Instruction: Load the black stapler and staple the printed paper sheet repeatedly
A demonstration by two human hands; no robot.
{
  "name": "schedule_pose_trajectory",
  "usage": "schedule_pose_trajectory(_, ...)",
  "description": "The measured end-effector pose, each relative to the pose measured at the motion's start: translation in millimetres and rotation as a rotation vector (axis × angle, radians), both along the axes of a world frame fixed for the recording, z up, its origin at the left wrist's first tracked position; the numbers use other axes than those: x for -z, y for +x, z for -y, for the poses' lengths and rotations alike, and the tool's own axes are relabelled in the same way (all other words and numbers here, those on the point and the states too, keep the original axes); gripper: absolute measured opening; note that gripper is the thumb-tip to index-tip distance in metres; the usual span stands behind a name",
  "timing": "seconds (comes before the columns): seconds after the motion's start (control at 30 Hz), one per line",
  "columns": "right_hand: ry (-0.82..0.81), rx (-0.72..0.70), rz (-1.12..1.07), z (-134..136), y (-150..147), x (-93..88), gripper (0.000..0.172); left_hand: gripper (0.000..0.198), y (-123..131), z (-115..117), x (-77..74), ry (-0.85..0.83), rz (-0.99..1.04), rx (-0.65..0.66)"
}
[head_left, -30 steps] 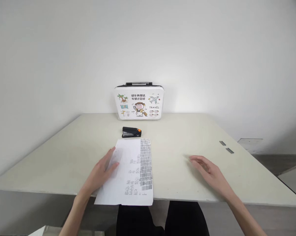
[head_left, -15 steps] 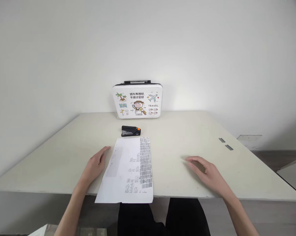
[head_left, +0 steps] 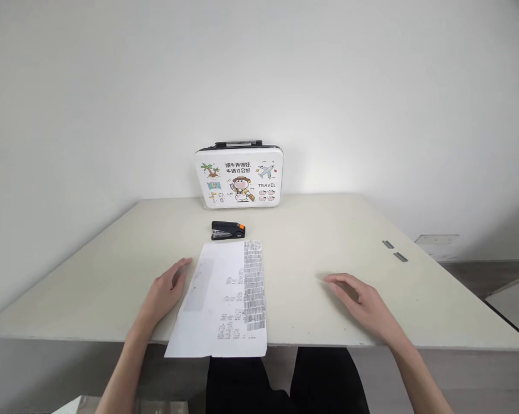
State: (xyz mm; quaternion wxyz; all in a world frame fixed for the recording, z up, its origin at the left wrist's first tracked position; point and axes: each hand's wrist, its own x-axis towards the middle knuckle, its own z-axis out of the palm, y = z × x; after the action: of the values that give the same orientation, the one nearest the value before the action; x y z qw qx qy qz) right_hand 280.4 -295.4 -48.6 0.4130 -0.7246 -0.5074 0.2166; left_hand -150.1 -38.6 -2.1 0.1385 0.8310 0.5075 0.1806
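A printed sheet of paper (head_left: 225, 299) is laid flat on the pale surface (head_left: 319, 241), directly in front of the person, and its near edge is carried slightly over the front rim. A dense block of dark print is seen down its right side.

The left hand (head_left: 164, 290) is rested on the surface just beside the sheet's left edge, palm down. Its grip is loosened, the fingers are spread and nothing is held. A second ago its fingers were laid on the left part of the sheet. They are now drawn off the paper, and whether the edge is still touched cannot be told. Since the half-second mark hardly any change is seen in this hand.

The right hand (head_left: 362, 302) is kept flat on the surface, well apart from the sheet on its right. Its grip is likewise slack and empty, and it is shifted only a little toward the sheet compared with a second ago.

The sheet itself is not moved. A black stapler (head_left: 227, 230) (with an orange end) is placed just beyond the sheet's far edge. Behind it, a white illustrated case (head_left: 238, 177) is stood upright against the wall. Two small grey strips (head_left: 393, 250) are left far to the right.
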Motion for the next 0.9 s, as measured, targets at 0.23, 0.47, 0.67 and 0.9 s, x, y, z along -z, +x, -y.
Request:
schedule_pose_trajectory(0.23, 0.007, 0.000, 0.000, 0.2, 1.0, 2.6, 0.036, 0.049, -0.5, -0.4, 1.1, 0.017, 0.001, 0.010)
schedule_pose_trajectory(0.47, -0.002, 0.014, -0.002, 0.1, 0.9, 2.4, 0.033, 0.050, 1.6, 1.1, -1.7, 0.010, -0.016, 0.001)
schedule_pose_trajectory(0.67, 0.012, 0.014, 0.018, -0.4, 0.6, 1.0, 0.036, 0.050, 3.0, 1.6, -2.2, 0.003, -0.012, -0.008)
schedule_pose_trajectory(0.9, -0.006, 0.007, -0.013, -0.5, 1.7, 2.3, 0.036, 0.050, 1.6, 0.7, -1.4, 0.002, -0.006, 0.002)
